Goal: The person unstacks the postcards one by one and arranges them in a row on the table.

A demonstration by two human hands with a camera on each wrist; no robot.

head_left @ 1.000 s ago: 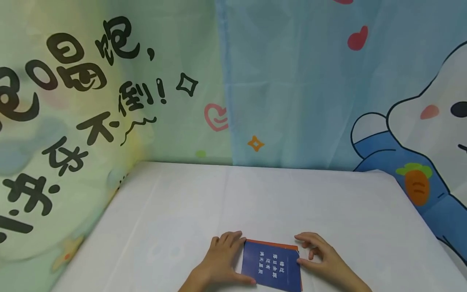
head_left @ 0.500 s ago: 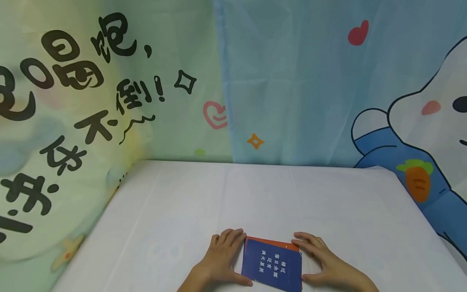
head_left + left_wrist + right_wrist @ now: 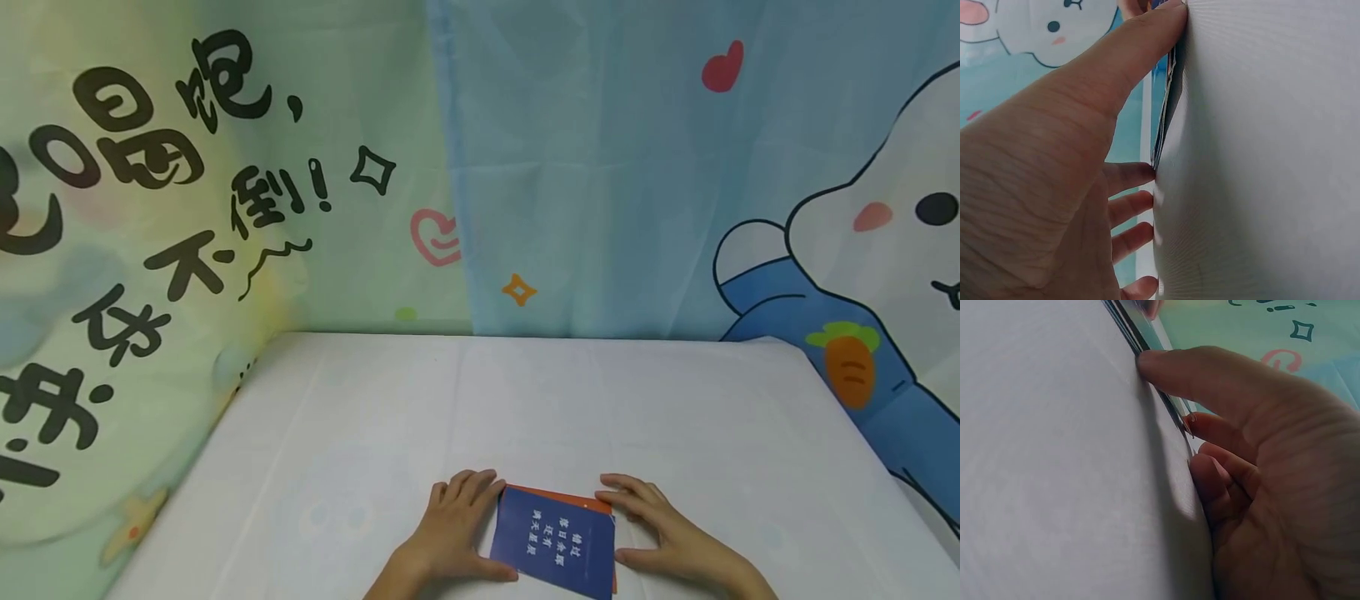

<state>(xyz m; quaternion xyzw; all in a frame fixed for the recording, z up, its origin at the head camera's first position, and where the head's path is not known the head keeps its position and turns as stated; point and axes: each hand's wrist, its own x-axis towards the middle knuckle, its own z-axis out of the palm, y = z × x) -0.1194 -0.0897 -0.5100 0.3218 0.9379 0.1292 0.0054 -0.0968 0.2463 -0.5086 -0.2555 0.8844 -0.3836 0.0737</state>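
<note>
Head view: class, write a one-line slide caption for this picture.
Two hands, left hand and right hand, press against the side edges of a blue card stack lying on a white tablecloth.

booklet: navy (white lettering), orange edge | tablecloth: white

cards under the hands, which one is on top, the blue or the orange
The blue card with white writing is on top. The orange card lies beneath it, showing only as a thin strip along the far edge, between the left hand and right hand.

Head view high, frontal; wrist views close, sharing booklet edges.
</note>
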